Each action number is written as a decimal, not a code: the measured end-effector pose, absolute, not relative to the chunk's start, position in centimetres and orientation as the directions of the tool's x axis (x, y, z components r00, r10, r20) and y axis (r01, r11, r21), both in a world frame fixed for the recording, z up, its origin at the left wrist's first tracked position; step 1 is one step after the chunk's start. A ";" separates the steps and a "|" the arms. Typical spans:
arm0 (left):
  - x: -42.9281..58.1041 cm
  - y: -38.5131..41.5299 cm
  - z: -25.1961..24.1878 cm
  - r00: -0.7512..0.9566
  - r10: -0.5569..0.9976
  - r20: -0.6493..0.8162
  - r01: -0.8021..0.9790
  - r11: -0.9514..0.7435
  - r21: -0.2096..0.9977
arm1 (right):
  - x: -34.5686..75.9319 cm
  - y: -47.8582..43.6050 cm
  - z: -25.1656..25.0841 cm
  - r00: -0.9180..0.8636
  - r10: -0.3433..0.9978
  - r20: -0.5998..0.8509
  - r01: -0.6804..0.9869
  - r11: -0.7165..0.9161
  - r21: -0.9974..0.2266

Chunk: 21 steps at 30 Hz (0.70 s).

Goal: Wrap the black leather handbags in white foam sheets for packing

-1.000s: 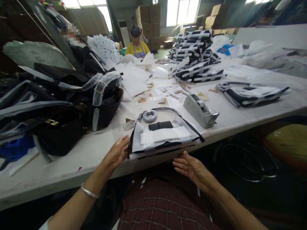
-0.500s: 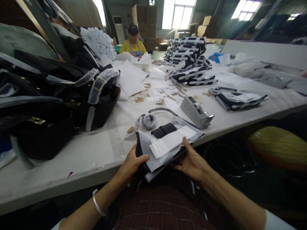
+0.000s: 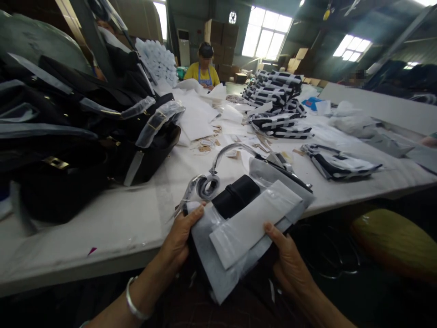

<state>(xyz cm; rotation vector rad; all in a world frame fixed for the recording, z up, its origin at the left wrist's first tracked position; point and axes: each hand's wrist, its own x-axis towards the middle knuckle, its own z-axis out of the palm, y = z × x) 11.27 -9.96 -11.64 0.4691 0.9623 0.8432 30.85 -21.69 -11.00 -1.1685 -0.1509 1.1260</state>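
A pale, smooth-covered table (image 3: pixel 146 207) spreads beyond both hands, with glossy-buckled black bags (image 3: pixel 64 182) heaped left of the left hand (image 3: pixel 179 234) and a ridged stack of black-and-white checked bags (image 3: pixel 276 91) well past the right hand (image 3: pixel 290 259). Between the hands, tilted at the table's near edge, is a flat bag (image 3: pixel 218 273) faced in thin, translucent wrapping. The left hand pinches its corner, thumb on top; the right thumb presses a flat white rectangular packet (image 3: pixel 254 225), fingers tucked below. Beyond them lie a black strap tab (image 3: pixel 235 196) and a plastic-wrapped coil (image 3: pixel 208 186).
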 end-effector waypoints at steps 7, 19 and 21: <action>11.5 -10.5 -11.6 0.308 0.817 -0.488 -0.441 0.577 0.688 | 31.5 -21.7 -12.1 0.403 0.745 -0.532 -0.703 -0.121 -0.701; 14.2 -9.5 -9.5 0.437 0.759 -0.483 -0.437 0.649 0.623 | 33.0 -21.4 -9.5 0.584 0.676 -0.450 -0.634 0.033 -0.773; 14.8 -9.5 -9.1 0.480 0.739 -0.473 -0.435 0.668 0.603 | 33.5 -21.6 -9.5 0.620 0.650 -0.440 -0.629 0.077 -0.773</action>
